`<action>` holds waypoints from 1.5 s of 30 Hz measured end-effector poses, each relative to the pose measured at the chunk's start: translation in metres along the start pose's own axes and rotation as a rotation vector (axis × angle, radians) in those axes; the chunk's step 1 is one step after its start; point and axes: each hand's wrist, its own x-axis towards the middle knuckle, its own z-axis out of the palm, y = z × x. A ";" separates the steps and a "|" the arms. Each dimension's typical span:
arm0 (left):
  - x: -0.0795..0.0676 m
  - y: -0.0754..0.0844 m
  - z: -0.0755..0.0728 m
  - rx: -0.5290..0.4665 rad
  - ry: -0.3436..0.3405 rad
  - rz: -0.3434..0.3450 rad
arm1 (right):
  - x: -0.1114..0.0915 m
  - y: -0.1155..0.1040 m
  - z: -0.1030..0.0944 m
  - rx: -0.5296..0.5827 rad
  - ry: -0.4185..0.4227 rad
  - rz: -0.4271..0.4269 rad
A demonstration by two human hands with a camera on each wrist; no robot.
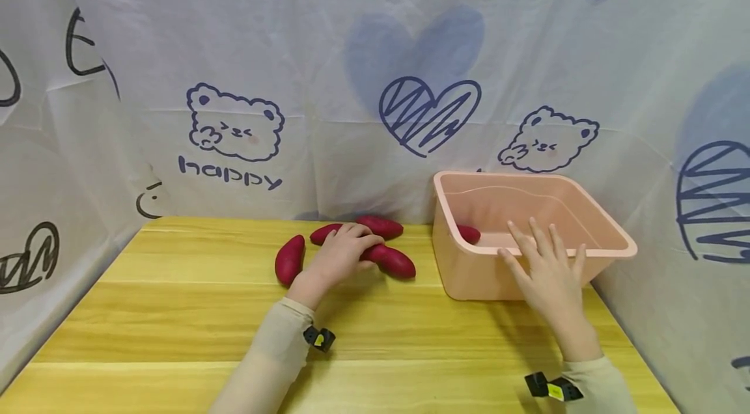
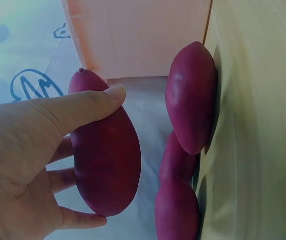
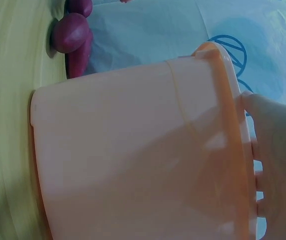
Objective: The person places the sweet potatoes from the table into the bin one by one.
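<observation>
In the head view my left hand (image 1: 346,248) grips a purple-red sweet potato (image 1: 397,262), whose end sticks out to the right. The left wrist view shows the thumb across the held sweet potato (image 2: 108,155) and fingers behind it. Around that hand lie other sweet potatoes: one behind (image 1: 381,227), one partly covered by the hand (image 1: 324,234), and one at the left (image 1: 290,261). My right hand (image 1: 551,277) is spread over the front rim of a pink plastic bin (image 1: 480,277); its thumb is right at the rim (image 3: 240,120). Inside, one sweet potato (image 1: 469,234) shows.
The bin stands at the right on a yellow wood-grain table (image 1: 193,310). A white printed cloth (image 1: 328,153) hangs close behind the table and along both sides. The bin's near wall (image 3: 123,150) fills much of the right wrist view.
</observation>
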 end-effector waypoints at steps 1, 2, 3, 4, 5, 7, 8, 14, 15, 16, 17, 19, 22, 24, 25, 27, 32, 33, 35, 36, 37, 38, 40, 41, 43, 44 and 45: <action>0.000 0.001 0.000 -0.003 0.000 0.004 | 0.000 0.001 0.000 0.000 0.001 0.000; 0.000 0.001 0.000 -0.009 0.000 0.006 | 0.000 0.001 -0.001 -0.001 0.000 0.000; 0.001 0.002 0.000 -0.015 0.001 0.008 | 0.001 0.002 -0.001 -0.001 -0.001 0.000; 0.001 0.003 0.000 -0.019 0.002 0.011 | 0.001 0.003 -0.002 0.000 -0.003 0.001; 0.002 0.003 0.000 -0.021 0.005 0.014 | 0.001 0.003 -0.003 0.002 -0.002 0.001; 0.002 0.004 0.000 -0.015 0.013 0.018 | 0.002 0.005 -0.004 0.004 -0.005 0.001; 0.003 0.005 0.000 -0.011 0.021 0.022 | 0.002 0.005 -0.004 0.005 -0.006 0.001; 0.006 0.010 -0.004 0.012 0.071 0.081 | 0.002 0.006 -0.003 0.014 -0.012 0.005; 0.007 0.011 -0.005 0.010 0.082 0.093 | 0.001 0.006 -0.003 0.015 -0.013 0.006; 0.008 0.013 -0.006 0.009 0.091 0.102 | 0.001 0.007 -0.003 0.015 -0.014 0.007; 0.009 0.013 -0.007 0.005 0.102 0.110 | 0.001 0.007 -0.003 0.014 -0.015 0.007; 0.011 0.015 -0.008 0.006 0.118 0.119 | 0.001 0.007 -0.002 0.013 -0.016 0.007; 0.014 0.016 -0.009 0.012 0.147 0.138 | 0.001 0.007 -0.001 0.013 -0.019 0.008; 0.016 0.016 -0.011 0.018 0.161 0.153 | 0.002 0.007 -0.001 0.014 -0.023 0.010; 0.018 0.017 -0.011 0.026 0.165 0.159 | 0.002 0.008 -0.001 0.014 -0.024 0.012; 0.021 0.018 -0.014 0.039 0.170 0.168 | 0.002 0.008 -0.001 0.014 -0.025 0.016; 0.028 0.021 -0.021 0.072 0.172 0.177 | 0.002 0.008 0.000 0.010 -0.021 0.019; 0.029 0.022 -0.023 0.076 0.173 0.183 | 0.002 0.008 0.000 0.011 -0.020 0.020; 0.033 0.024 -0.026 0.086 0.178 0.196 | 0.002 0.008 0.000 0.011 -0.021 0.022; 0.034 0.025 -0.028 0.092 0.184 0.207 | 0.002 0.008 0.000 0.010 -0.021 0.021; 0.036 0.026 -0.030 0.097 0.187 0.215 | 0.002 0.008 0.000 0.010 -0.020 0.021; 0.038 0.027 -0.031 0.104 0.191 0.223 | 0.002 0.008 0.000 0.010 -0.020 0.020; 0.041 0.030 -0.035 0.123 0.199 0.236 | 0.002 0.008 0.000 0.009 -0.019 0.018; 0.042 0.031 -0.036 0.130 0.205 0.242 | 0.002 0.008 0.000 0.009 -0.018 0.017; 0.045 0.034 -0.039 0.139 0.210 0.252 | 0.002 0.008 0.000 0.011 -0.015 0.018; 0.046 0.035 -0.040 0.144 0.214 0.256 | 0.002 0.008 0.000 0.012 -0.016 0.017; 0.048 0.037 -0.042 0.148 0.218 0.261 | 0.001 0.008 0.000 0.011 -0.016 0.017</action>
